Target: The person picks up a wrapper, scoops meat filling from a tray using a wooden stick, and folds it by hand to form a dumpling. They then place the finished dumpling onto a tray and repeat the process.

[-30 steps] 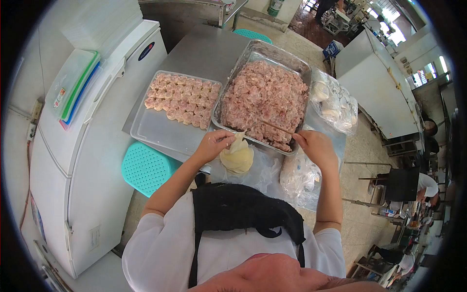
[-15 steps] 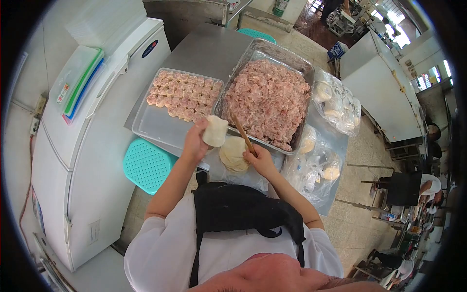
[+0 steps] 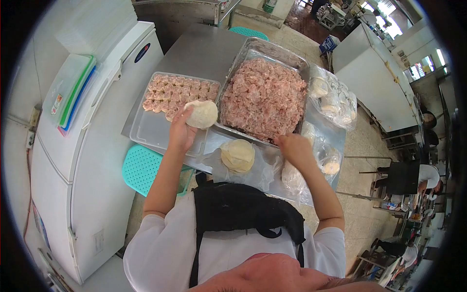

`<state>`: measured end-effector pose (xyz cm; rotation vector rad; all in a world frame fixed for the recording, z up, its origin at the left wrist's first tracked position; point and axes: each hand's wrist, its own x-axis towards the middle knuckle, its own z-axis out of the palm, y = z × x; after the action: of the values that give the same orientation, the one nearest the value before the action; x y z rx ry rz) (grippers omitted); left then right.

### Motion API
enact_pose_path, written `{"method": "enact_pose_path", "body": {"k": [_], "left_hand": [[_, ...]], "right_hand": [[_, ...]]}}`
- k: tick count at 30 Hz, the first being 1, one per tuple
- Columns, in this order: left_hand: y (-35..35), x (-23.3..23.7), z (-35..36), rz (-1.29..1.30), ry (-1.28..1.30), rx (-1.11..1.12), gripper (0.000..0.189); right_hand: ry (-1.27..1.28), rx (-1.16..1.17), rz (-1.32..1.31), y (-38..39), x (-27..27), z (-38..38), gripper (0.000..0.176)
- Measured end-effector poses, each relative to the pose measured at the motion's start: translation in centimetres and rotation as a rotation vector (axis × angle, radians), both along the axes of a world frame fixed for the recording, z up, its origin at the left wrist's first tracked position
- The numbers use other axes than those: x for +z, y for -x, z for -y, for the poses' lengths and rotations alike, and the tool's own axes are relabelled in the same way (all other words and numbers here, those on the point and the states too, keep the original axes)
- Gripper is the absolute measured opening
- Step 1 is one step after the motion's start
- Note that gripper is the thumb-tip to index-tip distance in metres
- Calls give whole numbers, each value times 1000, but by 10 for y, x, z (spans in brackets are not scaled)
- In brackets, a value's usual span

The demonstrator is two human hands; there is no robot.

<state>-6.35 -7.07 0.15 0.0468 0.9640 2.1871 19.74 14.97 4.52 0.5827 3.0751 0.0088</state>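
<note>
Head view: dough wrapper [image 3: 203, 115] up in left hand [image 3: 181, 129], centre-left of frame; right hand [image 3: 294, 148] at lower rim of pan [image 3: 272, 52].
Left pinches wrapper by its left edge, broad face toward camera; near-round, so no clear long axis. Right's fingers curled, tips hidden; can't tell what, if anything, they pinch. Pan's long axis runs top to bottom of frame, lower end angled left. Room: lower-left strip of tray [image 3: 155, 126], plus steel tabletop [image 3: 204, 48] stretching up-frame. Minced meat [image 3: 265, 97] coarse, pink, heaped; pan metal, tray translucent with rows of filled pieces [image 3: 180, 92]. Wrapper stack [image 3: 238, 155] pale, round, on crinkled plastic sheet [image 3: 265, 175], lower centre.
</note>
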Motion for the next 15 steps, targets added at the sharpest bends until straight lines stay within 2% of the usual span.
{"method": "enact_pose_path", "body": {"k": [4,5,7,8,11,12,13,15], "left_hand": [[16,-12,7,-107,33,26,29],[18,-12,8,-183,54,33,30],[22,-13,9,-149,55,49,30],[24,-13,10,-118,56,69,31],[22,-9,10,-52,34,72,32],[22,-13,9,-51,37,76,32],[23,-20,5,-32,27,69,32],[18,-26,-4,-13,14,59,33]], "right_hand": [[-76,-121,201,-4,40,-5,24],[-76,-124,203,-4,23,-6,24],[-62,90,46,0,-26,-7,25],[47,-63,117,19,-28,9,27],[54,-48,88,43,-34,27,29],[115,-83,92,46,-38,26,37],[117,-82,92,45,-38,22,37],[358,-70,-74,39,-37,11,41]]}}
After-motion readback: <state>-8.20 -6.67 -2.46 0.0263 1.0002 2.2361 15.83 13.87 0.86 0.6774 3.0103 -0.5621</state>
